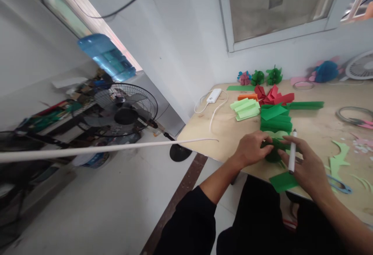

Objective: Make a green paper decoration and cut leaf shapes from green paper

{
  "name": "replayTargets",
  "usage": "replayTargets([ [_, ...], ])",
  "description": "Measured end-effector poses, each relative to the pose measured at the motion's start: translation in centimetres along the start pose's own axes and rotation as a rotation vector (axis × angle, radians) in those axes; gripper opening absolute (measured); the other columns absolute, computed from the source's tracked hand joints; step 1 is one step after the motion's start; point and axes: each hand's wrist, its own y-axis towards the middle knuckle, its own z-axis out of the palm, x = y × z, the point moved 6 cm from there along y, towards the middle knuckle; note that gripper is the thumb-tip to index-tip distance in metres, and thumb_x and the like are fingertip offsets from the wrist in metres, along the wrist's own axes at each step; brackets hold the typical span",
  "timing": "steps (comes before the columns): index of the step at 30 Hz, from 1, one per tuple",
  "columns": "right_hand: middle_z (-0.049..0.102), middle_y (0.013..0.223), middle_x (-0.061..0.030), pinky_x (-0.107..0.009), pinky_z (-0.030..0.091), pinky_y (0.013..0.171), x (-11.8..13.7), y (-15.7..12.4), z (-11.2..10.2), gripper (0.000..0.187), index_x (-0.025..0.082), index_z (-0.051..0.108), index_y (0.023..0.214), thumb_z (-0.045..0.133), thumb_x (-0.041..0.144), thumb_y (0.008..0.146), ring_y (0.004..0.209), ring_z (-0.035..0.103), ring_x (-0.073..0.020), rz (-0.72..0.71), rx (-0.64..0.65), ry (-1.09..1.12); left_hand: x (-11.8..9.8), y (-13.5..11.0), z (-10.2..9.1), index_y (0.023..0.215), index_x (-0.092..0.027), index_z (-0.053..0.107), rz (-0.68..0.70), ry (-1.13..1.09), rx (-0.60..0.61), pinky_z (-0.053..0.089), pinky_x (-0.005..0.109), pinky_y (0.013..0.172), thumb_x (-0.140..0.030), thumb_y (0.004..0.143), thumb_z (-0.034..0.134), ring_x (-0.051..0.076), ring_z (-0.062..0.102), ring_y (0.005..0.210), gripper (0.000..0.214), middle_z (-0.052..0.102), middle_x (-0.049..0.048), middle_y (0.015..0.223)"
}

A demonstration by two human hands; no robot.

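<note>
My left hand [254,148] is closed on the edge of a dark green paper piece [274,155] near the table's front edge. My right hand [308,165] has a white marker [292,155] tucked between its fingers, standing nearly upright. The right fingertips also reach the dark green piece, though their exact contact is blurred. Just behind the hands, pale green rounded paper [277,134] shows in part. Below the right hand, a flat green paper strip [282,182] overhangs the table edge. A stack of folded green paper [275,124] lies beyond both hands.
Light green strips [245,109], red folded paper [273,95] and a white power bank [215,95] lie on the table [230,130]. Blue-handled scissors [340,185] and green scraps [338,158] are at right. A black standing fan [125,109] is left, with a white cable crossing the view.
</note>
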Motion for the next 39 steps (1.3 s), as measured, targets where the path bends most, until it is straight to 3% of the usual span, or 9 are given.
replayTargets([
  [5,0.073,0.094,-0.0063,-0.037,0.055,0.065,-0.3,0.0,0.2,0.041,0.026,0.059,0.108,0.06,0.051,0.075,0.08,0.07,-0.0245,-0.026,-0.012,0.003,-0.1,0.1,-0.2,0.098,-0.02,0.063,-0.019,0.047,0.005,0.047,0.027,0.08,-0.03,0.079,0.061,0.018,0.063,0.09,0.021,0.069,0.0023,0.1],
  [12,0.075,0.093,-0.0057,-0.035,0.055,0.06,-0.8,0.2,0.5,0.041,0.027,0.06,0.106,0.06,0.052,0.074,0.07,0.07,-0.0227,-0.054,-0.018,0.021,-0.4,0.4,-0.2,0.092,-0.019,0.065,-0.002,0.099,0.052,0.047,0.026,0.078,-0.029,0.08,0.061,0.016,0.063,0.088,0.016,0.07,0.0024,0.098],
  [18,0.075,0.094,-0.0062,-0.035,0.056,0.064,-1.1,0.4,0.8,0.042,0.026,0.059,0.107,0.059,0.053,0.074,0.08,0.071,-0.0248,-0.059,-0.003,0.047,-1.0,0.7,-0.3,0.088,-0.02,0.066,0.06,0.146,0.123,0.045,0.025,0.078,-0.027,0.083,0.059,0.016,0.063,0.09,0.011,0.071,0.0002,0.093],
  [25,0.076,0.095,-0.0051,-0.033,0.056,0.058,-1.4,0.5,1.3,0.04,0.027,0.06,0.108,0.058,0.051,0.075,0.085,0.071,-0.0249,-0.054,0.009,0.057,-1.4,0.7,-0.1,0.089,-0.018,0.065,0.22,0.324,0.16,0.042,0.03,0.083,-0.025,0.085,0.056,0.02,0.06,0.096,0.013,0.07,0.0049,0.096],
  [30,0.075,0.098,-0.0048,-0.033,0.057,0.061,-1.9,0.4,1.3,0.044,0.028,0.059,0.109,0.058,0.054,0.074,0.088,0.07,-0.0251,-0.038,0.006,0.07,-0.8,0.6,0.0,0.085,-0.017,0.063,0.245,0.327,0.137,0.042,0.03,0.081,-0.024,0.082,0.06,0.02,0.059,0.094,0.009,0.068,0.0054,0.092],
  [36,0.074,0.106,-0.0046,-0.038,0.057,0.076,-1.6,0.1,-0.4,0.046,0.03,0.058,0.114,0.056,0.057,0.077,0.1,0.068,-0.0279,-0.084,-0.047,0.004,0.1,0.8,-0.5,0.08,-0.018,0.063,0.175,0.227,0.095,0.042,0.031,0.086,-0.024,0.08,0.063,0.019,0.06,0.093,0.006,0.069,0.0046,0.09],
  [39,0.072,0.113,-0.0046,-0.04,0.058,0.07,-3.0,-0.2,-2.1,0.047,0.032,0.056,0.118,0.053,0.058,0.079,0.103,0.067,-0.0299,-0.062,-0.048,0.0,0.3,0.9,-2.0,0.079,-0.02,0.063,0.137,0.139,0.044,0.043,0.03,0.089,-0.024,0.08,0.062,0.018,0.061,0.095,0.005,0.07,0.0043,0.093],
])
